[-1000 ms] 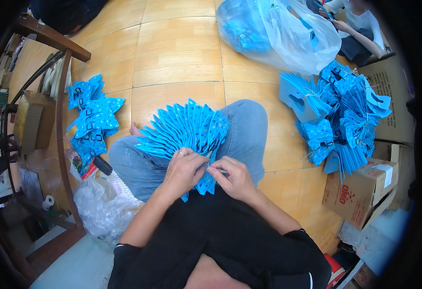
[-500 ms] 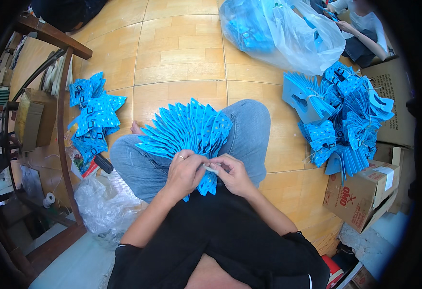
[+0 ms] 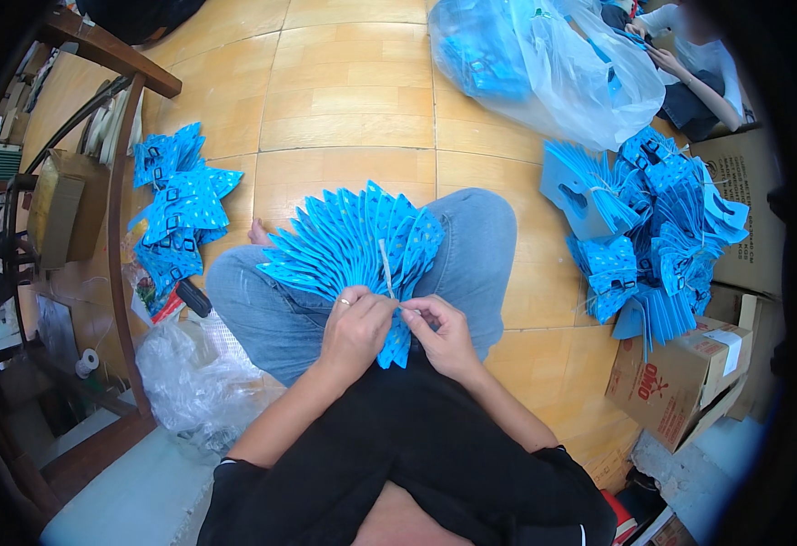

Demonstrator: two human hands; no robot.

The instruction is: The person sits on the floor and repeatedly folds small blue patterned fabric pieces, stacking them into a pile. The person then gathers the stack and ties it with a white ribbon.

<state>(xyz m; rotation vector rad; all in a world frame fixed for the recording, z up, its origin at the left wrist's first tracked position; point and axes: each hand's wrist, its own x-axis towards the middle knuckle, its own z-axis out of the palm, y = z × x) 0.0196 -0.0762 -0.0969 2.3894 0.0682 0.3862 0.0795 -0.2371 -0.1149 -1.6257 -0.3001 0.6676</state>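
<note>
A fanned bundle of blue printed flat pieces [image 3: 339,241] rests on my lap between my knees, its far side spread wide and its near end narrow. A pale strip of string or tie [image 3: 385,266] stands up across the fan from the bundle's pinched middle. My left hand [image 3: 356,329] is closed around that middle, thumb and fingers at the base of the strip. My right hand [image 3: 441,335] pinches at the same spot from the right, with fingertips nearly meeting the left ones. What lies beneath the fingers is hidden.
Tied blue bundles lie on the floor at left [image 3: 182,205] and in a heap at right [image 3: 658,223]. A clear plastic bag [image 3: 589,82] holds more blue pieces. Cardboard box [image 3: 662,387], crumpled plastic [image 3: 193,378] and wooden frame [image 3: 121,209] flank me. Another person's hand [image 3: 662,59] shows far right.
The pale strip, earlier bunched between my fingertips, now stands up over the fan. My right hand has shifted slightly down and toward the bundle's middle.
</note>
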